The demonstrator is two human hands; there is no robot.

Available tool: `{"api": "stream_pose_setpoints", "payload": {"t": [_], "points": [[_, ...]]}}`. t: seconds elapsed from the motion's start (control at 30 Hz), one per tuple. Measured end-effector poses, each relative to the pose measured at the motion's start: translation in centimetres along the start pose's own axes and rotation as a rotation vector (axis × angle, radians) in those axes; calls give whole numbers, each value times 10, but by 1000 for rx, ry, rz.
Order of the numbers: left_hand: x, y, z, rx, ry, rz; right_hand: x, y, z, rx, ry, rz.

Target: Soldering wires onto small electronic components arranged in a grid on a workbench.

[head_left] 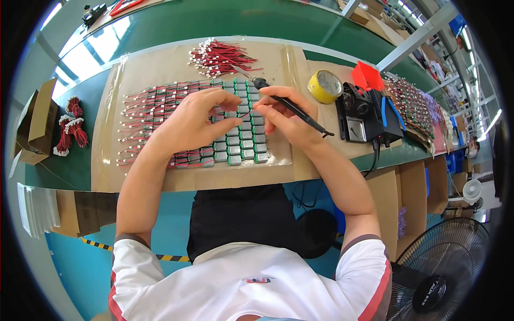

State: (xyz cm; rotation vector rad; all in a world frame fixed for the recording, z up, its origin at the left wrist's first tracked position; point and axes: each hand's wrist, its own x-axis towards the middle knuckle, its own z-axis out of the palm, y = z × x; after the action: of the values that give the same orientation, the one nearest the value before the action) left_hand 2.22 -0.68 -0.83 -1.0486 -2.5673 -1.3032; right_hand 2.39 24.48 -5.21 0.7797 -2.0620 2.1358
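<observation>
My right hand (292,115) is closed around a black soldering iron (308,120), whose metal tip points away to the far left. The thumb and forefinger of that hand also meet over a thin red wire (245,114), though their grip on it is too small to make out. Across from it, my left hand (195,117) hovers with thumb and fingers apart. Under both hands lie rows of small grey cells with green ends (234,150). Many of those on the left carry red wires with white connectors (134,120). A loose pile of similar wires (222,58) lies beyond.
On the right are a yellow tape roll (325,86), a black soldering station (361,112) and a red bin (367,76). Bundled wires (75,131) and an open cardboard box (42,125) stand left. A floor fan (441,270) is at the lower right.
</observation>
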Motion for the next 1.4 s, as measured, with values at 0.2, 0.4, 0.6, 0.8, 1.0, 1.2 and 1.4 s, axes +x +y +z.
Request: {"api": "stream_pose_setpoints", "payload": {"t": [0.2, 0.4, 0.6, 0.8, 1.0, 1.2, 1.4], "points": [[0, -1, 10, -172, -100, -202, -5, 1, 6, -25, -34, -7], [-1, 7, 10, -149, -69, -267, -5, -1, 7, -32, -52, -80], [1, 10, 9, -123, -79, -290, -6, 0, 7, -56, -21, -20], [1, 8, 9, -207, -78, -296, -6, 0, 8, -63, -36, -21], [0, 3, 11, -330, -59, -322, -8, 0, 10, -43, 7, 21], [1, 2, 10, -445, 10, -375, -9, 2, 8, -152, -45, -52], [-8, -4, -15, -255, -42, -436, -14, -12, -5, -203, -68, -48]]}}
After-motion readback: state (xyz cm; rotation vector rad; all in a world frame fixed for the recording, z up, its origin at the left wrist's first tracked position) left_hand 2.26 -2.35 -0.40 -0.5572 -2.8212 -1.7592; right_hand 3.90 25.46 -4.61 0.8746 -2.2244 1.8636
